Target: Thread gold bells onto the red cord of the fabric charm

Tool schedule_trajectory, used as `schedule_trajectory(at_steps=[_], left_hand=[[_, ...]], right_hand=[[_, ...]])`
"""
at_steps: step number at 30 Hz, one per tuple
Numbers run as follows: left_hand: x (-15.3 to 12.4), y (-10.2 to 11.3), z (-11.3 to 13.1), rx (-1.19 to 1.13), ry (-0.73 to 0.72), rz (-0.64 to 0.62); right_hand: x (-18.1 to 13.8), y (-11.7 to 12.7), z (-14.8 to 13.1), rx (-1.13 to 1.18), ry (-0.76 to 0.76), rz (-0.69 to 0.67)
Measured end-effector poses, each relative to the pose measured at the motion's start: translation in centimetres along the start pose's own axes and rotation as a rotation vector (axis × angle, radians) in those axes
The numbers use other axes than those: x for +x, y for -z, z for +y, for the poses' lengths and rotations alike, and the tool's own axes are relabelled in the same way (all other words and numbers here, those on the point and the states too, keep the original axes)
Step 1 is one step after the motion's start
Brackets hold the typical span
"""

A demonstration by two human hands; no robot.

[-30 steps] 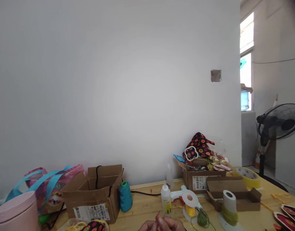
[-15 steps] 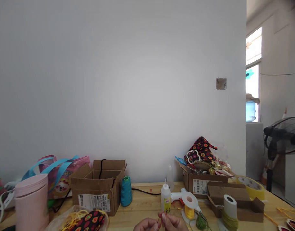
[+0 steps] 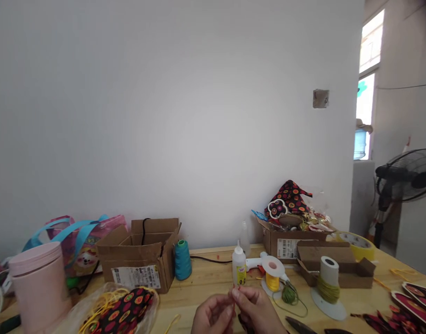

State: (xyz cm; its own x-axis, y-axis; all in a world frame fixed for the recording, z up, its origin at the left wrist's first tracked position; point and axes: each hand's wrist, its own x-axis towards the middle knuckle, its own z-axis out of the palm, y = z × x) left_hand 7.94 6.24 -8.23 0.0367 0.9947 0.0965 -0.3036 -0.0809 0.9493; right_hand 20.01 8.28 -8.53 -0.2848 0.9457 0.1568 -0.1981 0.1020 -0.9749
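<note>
My left hand (image 3: 213,314) and my right hand (image 3: 255,310) meet at the lower middle of the head view, fingertips pinched together. Between them shows a bit of a small red item (image 3: 233,304), mostly covered by the fingers and too small to name. Just behind the fingertips stands a white squeeze bottle (image 3: 238,268) with a yellow label. Right of it are a white hot glue gun (image 3: 254,263) and a spool of yellow thread (image 3: 272,281). Dark pointed blades (image 3: 299,325) lie beside my right hand.
Cardboard boxes (image 3: 138,260) stand left and right along the wall. A teal thread cone (image 3: 183,260), pink canister (image 3: 39,287), bag of patterned cloth (image 3: 125,311), green cord spool (image 3: 328,291), yellow tape roll (image 3: 356,246) and red patterned pieces (image 3: 413,306) surround the hands.
The view has tipped down, so more of the tabletop, both hands, the blades and the red patterned pieces show. Both hands stay pinched together.
</note>
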Motion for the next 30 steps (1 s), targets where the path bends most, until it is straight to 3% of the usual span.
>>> schedule_trajectory(at_steps=[3, 6, 10, 16, 19, 23, 30], left_hand=[[-0.2, 0.2, 0.9, -0.075, 0.017, 0.065], [-0.6, 0.3, 1.9, -0.025, 0.050, -0.047], [-1.1, 0.3, 2.9, 0.199, -0.030, -0.163], [-1.3, 0.2, 3.1, 0.294, -0.054, -0.122], [-1.1, 0.5, 3.3, 0.281, -0.060, -0.022], [-0.7, 1.3, 3.6, 0.102, -0.086, 0.117], [-1.0, 1.0, 5.5, 0.016, -0.123, 0.032]], right_hand=[[-0.5, -0.1, -0.9, -0.034, 0.031, -0.057], [-0.9, -0.4, -1.7, -0.067, 0.059, -0.115], [-1.3, -0.7, -2.1, -0.090, 0.060, -0.138], [-1.3, -0.9, -1.4, -0.144, 0.047, -0.138], [-1.3, -1.0, -1.5, -0.170, 0.050, -0.120], [-1.6, -0.6, -2.6, -0.219, 0.114, 0.009], [-2.5, -0.3, -6.6, -0.297, 0.367, 0.039]])
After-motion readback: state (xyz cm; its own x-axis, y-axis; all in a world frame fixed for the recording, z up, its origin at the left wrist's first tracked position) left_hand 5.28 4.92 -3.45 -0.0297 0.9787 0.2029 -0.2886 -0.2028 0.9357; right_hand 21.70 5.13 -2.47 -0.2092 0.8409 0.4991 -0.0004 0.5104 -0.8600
